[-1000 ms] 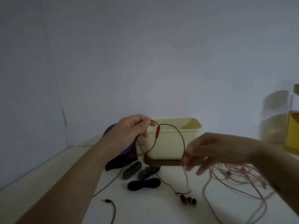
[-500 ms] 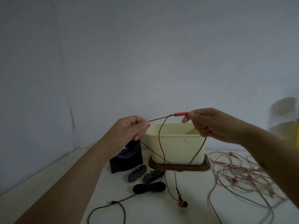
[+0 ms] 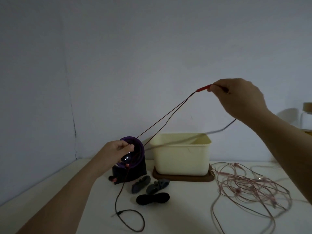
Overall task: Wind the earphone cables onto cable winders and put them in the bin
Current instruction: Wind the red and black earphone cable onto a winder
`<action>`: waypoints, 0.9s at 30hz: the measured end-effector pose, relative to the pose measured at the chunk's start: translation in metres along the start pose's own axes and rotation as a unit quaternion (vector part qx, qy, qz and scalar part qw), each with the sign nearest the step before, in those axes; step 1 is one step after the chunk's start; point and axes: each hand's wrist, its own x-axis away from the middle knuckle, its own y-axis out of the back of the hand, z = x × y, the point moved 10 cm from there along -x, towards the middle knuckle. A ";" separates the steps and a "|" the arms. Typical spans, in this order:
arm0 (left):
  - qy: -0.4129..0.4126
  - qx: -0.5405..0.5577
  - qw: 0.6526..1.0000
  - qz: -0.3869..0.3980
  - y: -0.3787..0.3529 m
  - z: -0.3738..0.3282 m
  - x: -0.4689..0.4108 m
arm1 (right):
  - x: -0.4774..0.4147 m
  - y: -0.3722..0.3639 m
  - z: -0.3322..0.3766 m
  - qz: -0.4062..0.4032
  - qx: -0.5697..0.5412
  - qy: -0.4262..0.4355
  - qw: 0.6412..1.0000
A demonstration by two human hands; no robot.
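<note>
Red earphone cable (image 3: pixel 166 115) held taut beside the bin (image 3: pixel 180 157).
Bench (image 3: pixel 185 217) carries the cream bin; a pink cable tangle (image 3: pixel 249 184) lies right of it. Right hand (image 3: pixel 239 97) fingers pinch the cable's red remote (image 3: pixel 204 88) above the bin; left hand (image 3: pixel 116 152) fingers pinch strands left of it. Three cable winders (image 3: pixel 152 198) lie in front.

Dim, perhaps cracked wall (image 3: pixel 152 48); white table (image 3: pixel 185 220)

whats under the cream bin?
A dark brown board lies under the bin, with its edge showing along the front and at both sides. Whatever lies between the bin's base and the board is covered.
</note>
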 end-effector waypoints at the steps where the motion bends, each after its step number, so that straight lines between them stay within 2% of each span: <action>1: 0.004 -0.022 0.999 0.029 -0.008 0.000 0.002 | 0.000 0.001 0.006 -0.004 0.014 0.008 1.000; 5: 0.024 -0.052 0.992 0.114 -0.034 -0.006 0.008 | 0.006 -0.009 0.039 0.025 0.003 0.060 0.998; 7: 0.029 0.017 0.989 0.147 -0.045 -0.018 0.012 | 0.011 -0.020 0.054 0.068 -0.048 0.088 0.993; 10: 0.008 0.159 0.965 0.209 -0.063 -0.053 0.024 | 0.027 -0.036 0.075 0.142 -0.122 0.137 0.973; 13: -0.038 0.256 0.941 0.218 -0.070 -0.092 0.030 | 0.039 -0.041 0.091 0.180 -0.188 0.166 0.951; 15: -0.051 0.317 0.928 0.191 -0.067 -0.106 0.031 | 0.039 -0.040 0.091 0.179 -0.217 0.169 0.945; 18: -0.035 0.390 0.913 0.112 -0.049 -0.099 0.025 | 0.035 -0.037 0.068 0.140 -0.227 0.142 0.953; 21: 0.004 0.389 0.921 0.003 -0.017 -0.063 0.011 | 0.037 -0.047 0.022 0.103 -0.213 0.076 0.969; 24: 0.071 0.329 0.934 -0.116 0.016 -0.010 0.007 | 0.057 -0.078 -0.027 0.136 -0.165 0.007 0.977; 27: 0.091 0.320 0.935 -0.122 0.021 0.017 0.008 | 0.082 -0.112 -0.061 0.199 -0.119 -0.030 0.972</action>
